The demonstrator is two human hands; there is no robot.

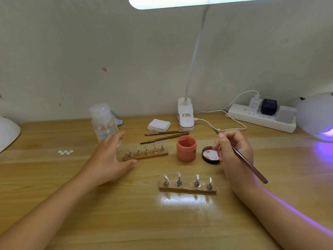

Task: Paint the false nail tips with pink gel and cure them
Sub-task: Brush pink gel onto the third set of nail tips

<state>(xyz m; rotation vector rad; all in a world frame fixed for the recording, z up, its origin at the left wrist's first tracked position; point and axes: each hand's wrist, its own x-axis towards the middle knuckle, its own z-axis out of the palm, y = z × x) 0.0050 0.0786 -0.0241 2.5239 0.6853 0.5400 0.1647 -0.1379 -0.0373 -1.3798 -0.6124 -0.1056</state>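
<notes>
We hold the brush (241,156) in our right hand (234,150); the pink pot (186,148) sits just left of it, while our left hand (110,157) hovers spread wide.

Two nail stands (146,155), nine tips (179,175), three brushes (241,155), perhaps five pads (65,152).

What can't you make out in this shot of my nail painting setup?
- Brush bristles: head view, too thin to show any gel.
- Left hand: motion-blurred, contact with the far nail stand unclear.
- Curing lamp: cut off by the right edge.
- Clear bottle: blurred, label unreadable.
</notes>
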